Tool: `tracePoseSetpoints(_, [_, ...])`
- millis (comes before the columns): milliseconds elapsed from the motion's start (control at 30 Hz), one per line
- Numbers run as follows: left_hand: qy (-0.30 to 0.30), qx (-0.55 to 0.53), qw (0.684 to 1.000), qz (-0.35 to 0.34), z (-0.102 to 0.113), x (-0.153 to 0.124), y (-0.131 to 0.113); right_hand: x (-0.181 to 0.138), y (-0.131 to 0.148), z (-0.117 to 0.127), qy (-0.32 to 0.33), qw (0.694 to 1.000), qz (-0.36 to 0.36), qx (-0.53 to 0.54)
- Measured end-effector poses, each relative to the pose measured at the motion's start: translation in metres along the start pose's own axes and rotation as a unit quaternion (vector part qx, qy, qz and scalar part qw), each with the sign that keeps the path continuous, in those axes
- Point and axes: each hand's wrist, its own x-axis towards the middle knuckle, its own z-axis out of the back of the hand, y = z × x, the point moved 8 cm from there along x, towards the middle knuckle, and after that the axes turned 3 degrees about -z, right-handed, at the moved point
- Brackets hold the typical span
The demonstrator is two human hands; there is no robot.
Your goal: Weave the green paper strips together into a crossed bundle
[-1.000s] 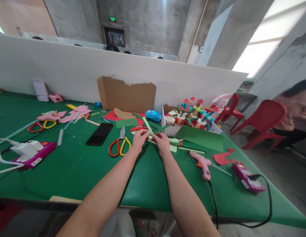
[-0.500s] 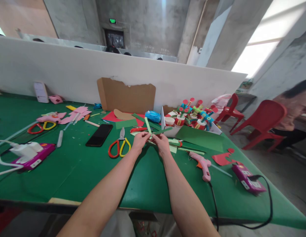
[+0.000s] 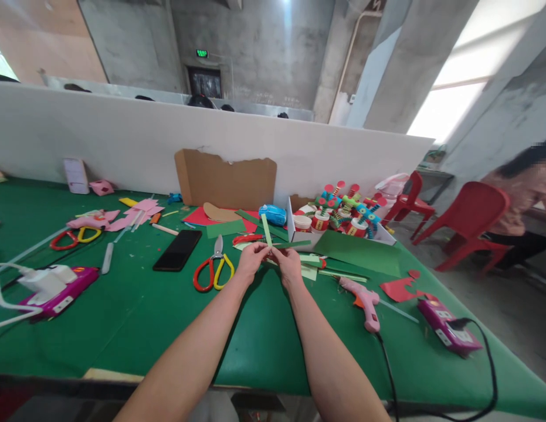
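My left hand [image 3: 253, 259] and my right hand [image 3: 288, 264] meet over the middle of the table, fingers pinched together. Between them they hold two paper strips that cross at the fingertips. The light green paper strip [image 3: 266, 228] points up and away from me. A dark green paper strip [image 3: 297, 244] sticks out to the right past my right hand. The exact spot where the strips join is covered by my fingers. Left of my hands lie scissors [image 3: 217, 252] with one red and one yellow handle. More cut green strips [image 3: 343, 274] lie to the right.
A pink glue gun [image 3: 364, 302] with its cord lies at right, near a purple power strip [image 3: 448, 328]. A black phone [image 3: 177, 250] lies at left. Behind stands a white box [image 3: 291, 221] of paper spring figures [image 3: 358, 225]. A person [image 3: 519, 205] sits at far right.
The view has tilted slightly, so the table sits lower in the picture. My hands stay together on the strips; the dark green strip now lies at a flatter angle.
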Motion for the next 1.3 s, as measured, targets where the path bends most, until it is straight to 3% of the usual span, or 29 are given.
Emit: tracePoseSetpoints(1300, [0.007,0.012,1.0,-0.023,0.0025,0.0026,0.0017,0.0058,-0.0042,0.0024,-0.03,0.999,0.015,-0.036])
